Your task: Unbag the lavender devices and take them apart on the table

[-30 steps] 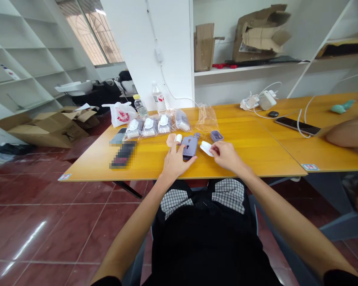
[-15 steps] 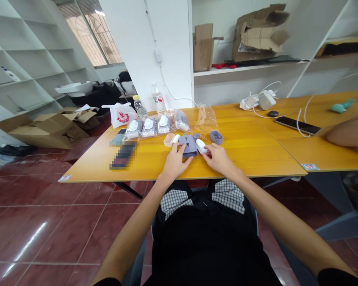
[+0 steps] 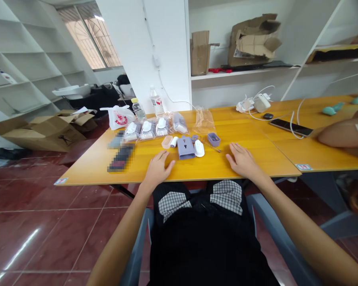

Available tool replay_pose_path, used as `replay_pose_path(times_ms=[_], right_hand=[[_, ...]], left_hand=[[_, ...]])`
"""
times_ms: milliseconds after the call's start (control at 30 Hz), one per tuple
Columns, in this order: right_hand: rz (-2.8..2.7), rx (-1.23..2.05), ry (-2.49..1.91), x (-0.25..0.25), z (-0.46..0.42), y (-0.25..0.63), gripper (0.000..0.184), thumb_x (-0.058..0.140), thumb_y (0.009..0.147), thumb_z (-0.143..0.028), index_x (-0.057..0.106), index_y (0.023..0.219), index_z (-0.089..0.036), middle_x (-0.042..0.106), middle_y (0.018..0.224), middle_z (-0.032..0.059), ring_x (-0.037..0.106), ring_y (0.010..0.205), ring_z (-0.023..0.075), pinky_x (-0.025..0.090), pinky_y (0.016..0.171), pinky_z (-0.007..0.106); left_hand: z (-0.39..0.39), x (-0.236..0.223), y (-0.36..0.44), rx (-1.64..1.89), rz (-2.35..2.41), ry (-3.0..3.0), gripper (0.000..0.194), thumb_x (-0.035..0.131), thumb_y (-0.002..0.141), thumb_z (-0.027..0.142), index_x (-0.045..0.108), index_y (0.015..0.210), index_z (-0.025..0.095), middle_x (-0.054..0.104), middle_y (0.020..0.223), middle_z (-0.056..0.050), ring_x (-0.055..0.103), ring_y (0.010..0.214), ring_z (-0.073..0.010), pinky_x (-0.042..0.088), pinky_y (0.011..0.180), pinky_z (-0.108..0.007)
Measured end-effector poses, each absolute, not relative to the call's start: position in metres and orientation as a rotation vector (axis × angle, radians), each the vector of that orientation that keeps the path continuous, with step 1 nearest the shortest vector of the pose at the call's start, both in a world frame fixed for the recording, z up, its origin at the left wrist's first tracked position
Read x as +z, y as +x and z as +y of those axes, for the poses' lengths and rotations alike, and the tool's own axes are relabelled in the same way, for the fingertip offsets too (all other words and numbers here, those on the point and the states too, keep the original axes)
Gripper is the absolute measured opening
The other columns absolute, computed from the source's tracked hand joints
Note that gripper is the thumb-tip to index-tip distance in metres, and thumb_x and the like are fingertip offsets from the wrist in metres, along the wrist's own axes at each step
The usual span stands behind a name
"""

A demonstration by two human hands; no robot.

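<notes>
Left hand and right hand rest loosely splayed and empty on the desk, seemingly between steps; grasping the mid-frame case or white piece needs an inward reach.

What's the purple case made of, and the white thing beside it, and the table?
The purple case looks like matte plastic: one even colour, with neat cut-outs. The white thing seems plastic too, smooth and rounded. The table looks like slightly shiny wood, with its yellow-brown colour, but could be wood-look board.
</notes>
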State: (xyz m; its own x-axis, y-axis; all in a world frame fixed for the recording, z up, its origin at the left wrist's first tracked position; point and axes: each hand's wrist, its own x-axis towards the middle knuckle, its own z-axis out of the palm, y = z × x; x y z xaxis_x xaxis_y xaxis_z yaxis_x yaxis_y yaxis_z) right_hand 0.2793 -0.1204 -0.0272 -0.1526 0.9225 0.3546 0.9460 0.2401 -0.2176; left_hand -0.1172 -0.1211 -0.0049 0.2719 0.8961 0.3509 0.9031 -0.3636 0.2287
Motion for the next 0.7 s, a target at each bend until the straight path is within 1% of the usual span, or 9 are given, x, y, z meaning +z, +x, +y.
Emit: replay_pose_path(times_ms=[67,100,133,200,267,400,700], right_hand=[[-2.205,-0.056,-1.785,-0.0347,-0.1238,0.2814,0.071,0.031,0.110,-0.046,0.047,0.163,-0.002,0.046,0.171,0.0247,0.040,0.162,0.0384,0.031,0.133,0.060],[-2.242,-0.042,-1.805,-0.0365,-0.1243,0.2812,0.072,0.030,0.110,-0.047,0.045,0.165,-0.003,0.043,0.173,0.0236,0.037,0.163,0.0377,0.028,0.134,0.060],[-2.270,-0.027,-1.819,-0.0372,-0.1243,0.2806,0.073,0.028,0.111,-0.049,0.043,0.166,-0.004,0.042,0.174,0.0229,0.036,0.164,0.0372,0.026,0.134,0.060],[-2.296,0.000,-1.851,-0.0361,-0.1230,0.2794,0.075,0.026,0.111,-0.051,0.042,0.167,-0.005,0.040,0.175,0.0227,0.033,0.165,0.0370,0.024,0.135,0.061],[-2.300,0.020,-1.880,-0.0340,-0.1217,0.2789,0.076,0.026,0.110,-0.052,0.040,0.168,-0.005,0.038,0.176,0.0230,0.032,0.166,0.0368,0.022,0.135,0.060],[-2.293,0.031,-1.900,-0.0331,-0.1210,0.2793,0.077,0.025,0.110,-0.053,0.039,0.169,-0.006,0.036,0.177,0.0224,0.028,0.168,0.0362,0.021,0.135,0.060],[-2.284,0.023,-1.904,-0.0358,-0.1209,0.2786,0.076,0.025,0.111,-0.055,0.038,0.170,-0.009,0.037,0.177,0.0204,0.028,0.168,0.0344,0.021,0.135,0.060]], left_hand=[[-0.1225,-0.0054,-0.1159,-0.474,-1.795,-2.503,0.061,0.048,0.108,0.051,0.054,0.156,0.014,0.047,0.171,-0.021,0.044,0.160,-0.0381,0.036,0.132,-0.060],[-0.1227,-0.0049,-0.1142,-0.387,-1.819,-2.503,0.065,0.046,0.109,0.053,0.051,0.160,0.013,0.041,0.175,-0.021,0.038,0.164,-0.0386,0.032,0.133,-0.063],[-0.1227,-0.0043,-0.1124,-0.316,-1.845,-2.498,0.068,0.044,0.109,0.055,0.047,0.162,0.013,0.037,0.177,-0.020,0.033,0.166,-0.0387,0.028,0.134,-0.064],[-0.1222,-0.0029,-0.1097,-0.226,-1.891,-2.482,0.072,0.040,0.110,0.058,0.043,0.166,0.011,0.034,0.178,-0.021,0.028,0.168,-0.0382,0.024,0.135,-0.065],[-0.1216,-0.0020,-0.1088,-0.196,-1.898,-2.480,0.074,0.038,0.110,0.060,0.042,0.166,0.011,0.034,0.177,-0.022,0.028,0.168,-0.0384,0.023,0.136,-0.065],[-0.1209,-0.0025,-0.1110,-0.226,-1.861,-2.510,0.073,0.038,0.110,0.062,0.047,0.164,0.014,0.036,0.176,-0.023,0.032,0.166,-0.0408,0.024,0.134,-0.068],[-0.1202,-0.0060,-0.1148,-0.299,-1.841,-2.524,0.072,0.038,0.109,0.063,0.049,0.162,0.015,0.039,0.175,-0.022,0.035,0.165,-0.0419,0.025,0.133,-0.069]])
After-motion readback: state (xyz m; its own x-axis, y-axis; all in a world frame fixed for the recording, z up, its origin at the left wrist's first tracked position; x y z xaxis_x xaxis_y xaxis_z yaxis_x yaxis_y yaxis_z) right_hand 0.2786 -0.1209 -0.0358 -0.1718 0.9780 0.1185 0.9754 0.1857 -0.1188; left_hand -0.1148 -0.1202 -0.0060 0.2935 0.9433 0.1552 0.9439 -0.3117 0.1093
